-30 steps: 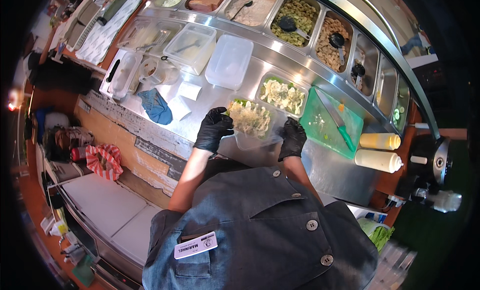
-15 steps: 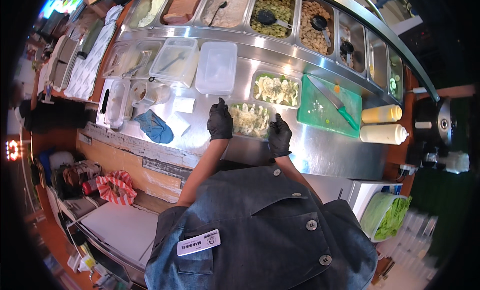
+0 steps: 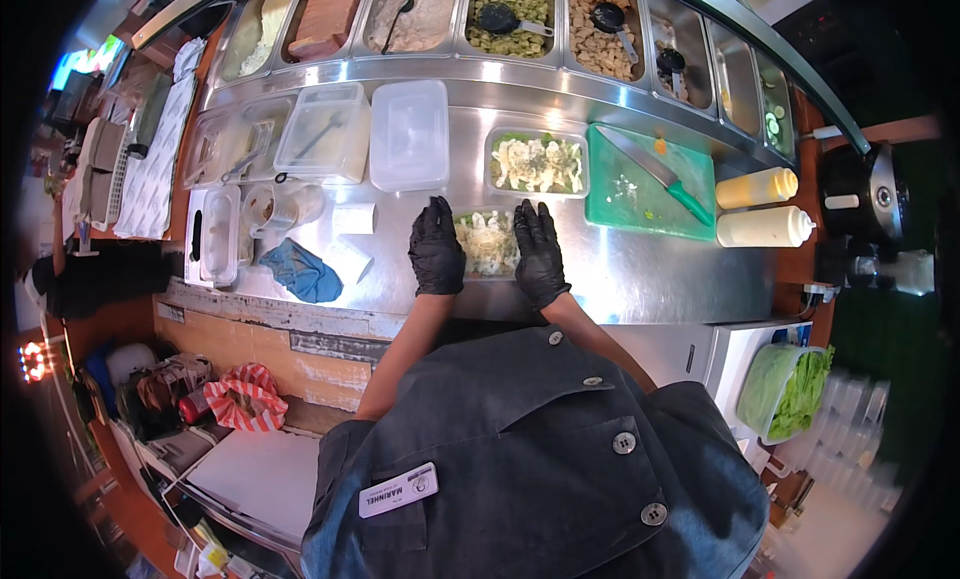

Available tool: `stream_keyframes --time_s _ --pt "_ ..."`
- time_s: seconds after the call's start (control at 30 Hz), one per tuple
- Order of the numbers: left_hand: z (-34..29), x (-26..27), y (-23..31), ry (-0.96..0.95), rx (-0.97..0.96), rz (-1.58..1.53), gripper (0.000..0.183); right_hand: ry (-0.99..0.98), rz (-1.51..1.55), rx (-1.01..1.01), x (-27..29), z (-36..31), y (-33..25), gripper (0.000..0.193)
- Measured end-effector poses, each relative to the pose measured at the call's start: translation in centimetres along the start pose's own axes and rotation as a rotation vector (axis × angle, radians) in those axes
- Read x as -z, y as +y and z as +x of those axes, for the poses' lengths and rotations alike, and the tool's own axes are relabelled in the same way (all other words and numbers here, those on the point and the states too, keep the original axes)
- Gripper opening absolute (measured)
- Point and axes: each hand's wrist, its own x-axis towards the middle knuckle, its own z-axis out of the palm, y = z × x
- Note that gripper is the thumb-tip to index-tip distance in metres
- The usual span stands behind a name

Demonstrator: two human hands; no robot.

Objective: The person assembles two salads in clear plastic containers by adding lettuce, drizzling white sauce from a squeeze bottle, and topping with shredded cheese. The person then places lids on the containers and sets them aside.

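Note:
Both my hands wear black gloves. My left hand (image 3: 436, 247) lies along the left side of a clear plastic container of salad (image 3: 487, 241), its fingers stretched out away from me. On the opposite side, my right hand (image 3: 540, 254) has its fingers extended too and covers the container's right edge. White dressing and pale shreds top the salad. Whether the palms press against the container's walls cannot be made out. Just beyond stands a second filled salad container (image 3: 537, 164), apart from both hands.
Right of the containers, a green cutting board (image 3: 625, 204) carries a green-handled knife (image 3: 650, 169). Two squeeze bottles (image 3: 765, 227) lie beyond it. Metal ingredient pans (image 3: 510, 54) line the back. Plastic tubs (image 3: 410, 139) and a blue cloth (image 3: 303, 271) are at left.
My fingers have straightened from a more curled pose. My right hand has come in over the near container's right edge. The whole view has shifted a little.

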Motion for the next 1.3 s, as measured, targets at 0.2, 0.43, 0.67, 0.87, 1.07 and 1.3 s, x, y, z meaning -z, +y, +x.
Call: stream_keyframes --time_s 0.2,0.43,0.67,0.87,1.07,1.3 --pt "0.1 1.1 1.2 -0.249 -0.143 0.03 0.067 0.006 -0.03 0.096 0.5 1.0 -0.5 0.071" --pt "0.1 2.6 1.7 -0.359 -0.202 0.037 0.075 -0.116 0.027 0.234 1.2 1.9 0.7 0.069" --pt "0.4 3.1 2.0 -0.366 -0.238 0.053 0.077 -0.147 0.171 0.241 1.4 2.4 0.8 0.075" --pt "0.8 3.5 2.4 -0.409 -0.256 0.057 0.077 -0.202 0.114 0.259 1.4 2.2 1.3 0.078" --pt "1.0 4.4 2.7 -0.395 -0.371 0.066 0.072 -0.097 0.166 0.25 1.1 1.6 1.0 0.071" --pt "4.3 3.4 6.5 -0.349 -0.192 -0.064 0.063 0.367 0.328 0.146 6.2 6.1 6.3 0.048"
